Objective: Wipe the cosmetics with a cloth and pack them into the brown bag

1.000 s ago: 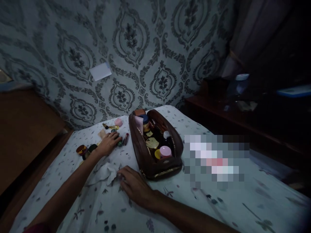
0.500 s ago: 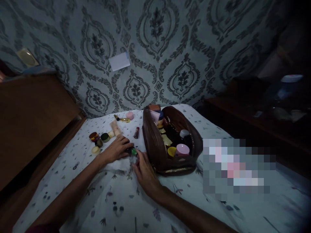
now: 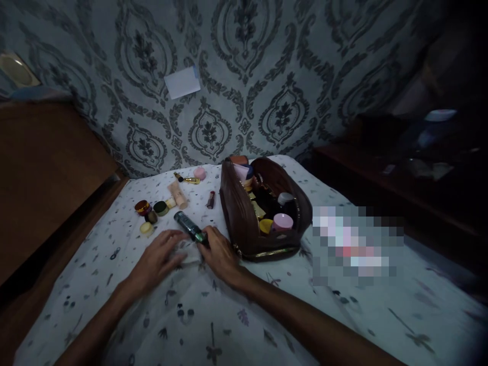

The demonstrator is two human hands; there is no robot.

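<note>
A dark green tube with a shiny green cap lies across the patterned bedsheet between my hands. My right hand pinches the tube at its cap end. My left hand is off the tube, just left of it and nearer to me, with its fingers spread and slightly blurred. Right of my right hand stands an unzipped brown toiletry bag. Inside it show a pink round lid, a yellow lid and several other containers.
Beyond my left hand lie a beige tube, a dark green jar, a jar with a red-brown lid and a small cream pot. A pink pot sits near the wall. A wooden cabinet stands left.
My left hand has come off the green tube and drawn back to the left, leaving the tube's body in sight. My right hand stays at the cap end. The view has shifted slightly.
</note>
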